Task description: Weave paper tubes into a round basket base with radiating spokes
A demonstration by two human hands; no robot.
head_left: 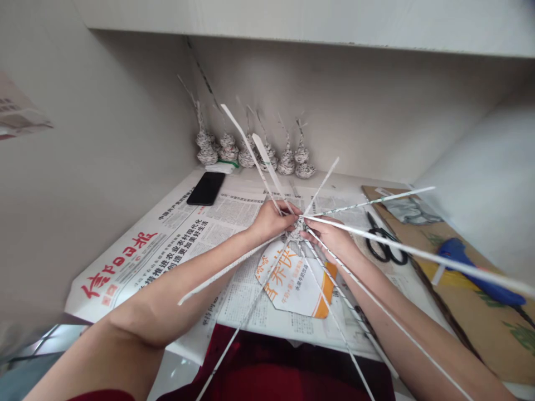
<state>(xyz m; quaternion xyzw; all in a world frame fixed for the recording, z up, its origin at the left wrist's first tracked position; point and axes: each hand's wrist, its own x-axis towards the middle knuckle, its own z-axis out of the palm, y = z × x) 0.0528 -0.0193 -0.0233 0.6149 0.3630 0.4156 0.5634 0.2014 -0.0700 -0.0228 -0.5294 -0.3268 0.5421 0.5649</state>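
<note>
Between my two hands is a small woven paper piece (296, 233), with several long rolled-paper strips fanning out from it on all sides. My left hand (273, 217) is closed on its left side, thumb and fingers pinching near the base of the strips. From the right, my right hand (332, 234) is closed on the piece too, its fingertips partly hidden behind strips. One long white paper strip (401, 248) stretches far to the right. Just below the piece lies a cut printed sheet (296, 284) with orange lettering.
Newspaper (175, 245) covers the tabletop. A black phone (206, 188) lies at the left. Several woven gourd shapes (286, 161) stand along the back wall. At the right are black scissors (387, 245) and a blue glue gun (476, 270) on cardboard (468, 317). A shelf (309, 22) overhangs above.
</note>
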